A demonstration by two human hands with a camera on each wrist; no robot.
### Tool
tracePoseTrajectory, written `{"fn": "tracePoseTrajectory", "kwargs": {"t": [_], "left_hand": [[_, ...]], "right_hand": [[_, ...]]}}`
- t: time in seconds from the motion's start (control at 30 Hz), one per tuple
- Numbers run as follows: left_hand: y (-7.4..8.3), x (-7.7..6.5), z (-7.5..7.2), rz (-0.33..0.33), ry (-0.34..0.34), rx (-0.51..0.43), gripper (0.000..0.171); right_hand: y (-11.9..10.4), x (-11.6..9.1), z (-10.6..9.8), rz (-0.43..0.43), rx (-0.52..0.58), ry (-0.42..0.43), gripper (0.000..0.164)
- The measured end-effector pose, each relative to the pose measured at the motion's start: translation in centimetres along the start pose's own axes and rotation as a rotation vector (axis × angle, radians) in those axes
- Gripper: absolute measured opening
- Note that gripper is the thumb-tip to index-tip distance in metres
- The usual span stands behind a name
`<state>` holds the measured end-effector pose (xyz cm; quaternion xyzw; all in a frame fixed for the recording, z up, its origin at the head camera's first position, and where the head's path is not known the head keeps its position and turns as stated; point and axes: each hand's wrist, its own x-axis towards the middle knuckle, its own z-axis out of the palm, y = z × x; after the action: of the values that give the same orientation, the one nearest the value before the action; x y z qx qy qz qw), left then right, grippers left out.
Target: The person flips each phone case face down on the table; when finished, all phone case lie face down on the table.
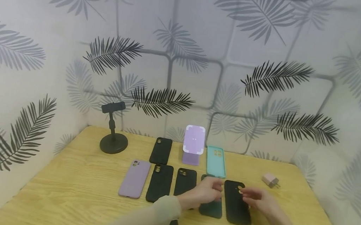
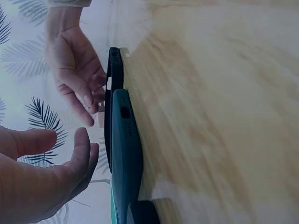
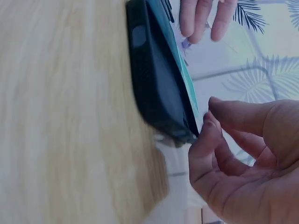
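Observation:
My left hand point(image 1: 205, 192) hovers over a dark green phone case point(image 1: 211, 209), its fingers loosely bent with nothing between them. In the left wrist view this hand point(image 2: 56, 168) is apart from the green case point(image 2: 127, 154). At the right end of the row lies a black phone case point(image 1: 236, 208) with a camera cutout. My right hand point(image 1: 260, 202) is beside that cutout, fingertips right at the case's edge. Seen from the right wrist, thumb and fingers point(image 3: 205, 128) are loosely bent close to a corner of the hollow black case point(image 3: 156, 88).
Left along the row are two more black cases point(image 1: 159, 182) point(image 1: 185, 181) and a lilac case point(image 1: 135, 178). Behind stand a black phone holder point(image 1: 113, 143), another black case point(image 1: 161, 150), a purple stand point(image 1: 194, 140) and a turquoise case point(image 1: 216, 161). A pink charger plug point(image 1: 270, 179) lies right.

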<state>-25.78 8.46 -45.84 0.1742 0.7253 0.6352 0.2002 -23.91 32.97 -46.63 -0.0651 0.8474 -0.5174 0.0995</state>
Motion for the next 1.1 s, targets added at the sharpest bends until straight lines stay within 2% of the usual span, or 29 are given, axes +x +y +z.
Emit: {"fn": "tracePoseTrajectory", "kwargs": {"t": [0.1,0.2,0.43,0.8,0.93,1.1], "left_hand": [[0.1,0.3,0.2,-0.017,-0.002,0.012,0.048],[0.1,0.4,0.6,-0.030,-0.012,0.042,0.048],[0.3,0.1,1.6,-0.016,-0.012,0.215,0.047],[0.8,0.4,2.9,-0.026,-0.060,0.257,0.050],[0.7,0.6,3.1,-0.030,-0.033,0.171,0.051],[0.5,0.6,3.0,-0.047,0.008,-0.008,0.059]], "right_hand": [[0.3,-0.3,-0.1,0.028,-0.015,0.047,0.042],[0.6,-0.5,-0.4,0.029,-0.029,0.047,0.043],[1.0,-0.6,-0.6,0.061,-0.071,0.012,0.041],[1.2,-0.6,-0.9,0.115,-0.043,0.002,0.043],[1.2,-0.6,-0.9,0.127,-0.027,0.010,0.043],[1.3,-0.5,-0.9,0.122,-0.028,0.026,0.042]]}}
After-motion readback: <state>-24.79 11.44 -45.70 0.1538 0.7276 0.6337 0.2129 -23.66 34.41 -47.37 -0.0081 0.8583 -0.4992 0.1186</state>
